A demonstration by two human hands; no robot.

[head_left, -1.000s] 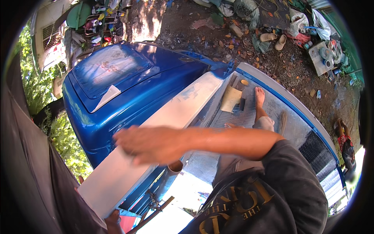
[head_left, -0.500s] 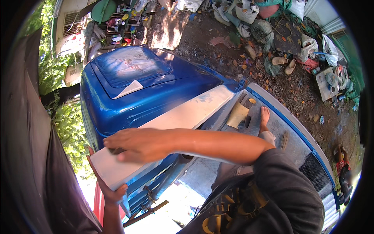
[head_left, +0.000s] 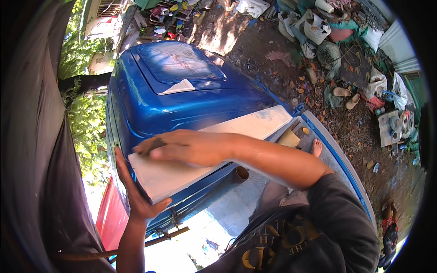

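Observation:
A long white-coated rail [head_left: 236, 125] runs along the top of a blue truck body [head_left: 182, 86]. My right hand [head_left: 191, 148] lies flat on the rail near its left end, fingers pressing a small dark sheet [head_left: 154, 144] against the white surface. My left hand [head_left: 134, 193] comes up from below and grips the rail's left end, thumb under its lower edge. My right forearm stretches across from the lower right. My bare foot [head_left: 317, 148] stands on the pale truck bed floor [head_left: 241, 204].
A tan block [head_left: 289, 138] lies on the bed by the rail's far end, and an open pipe end [head_left: 241, 173] sticks out below it. A grey tarp [head_left: 41, 159] hangs at the left. Sandals [head_left: 346, 95], bags and scrap [head_left: 355, 59] litter the dirt beyond.
My right hand has slid left along the rail to its end. My left hand has come up and taken hold of that end. The view has swung left.

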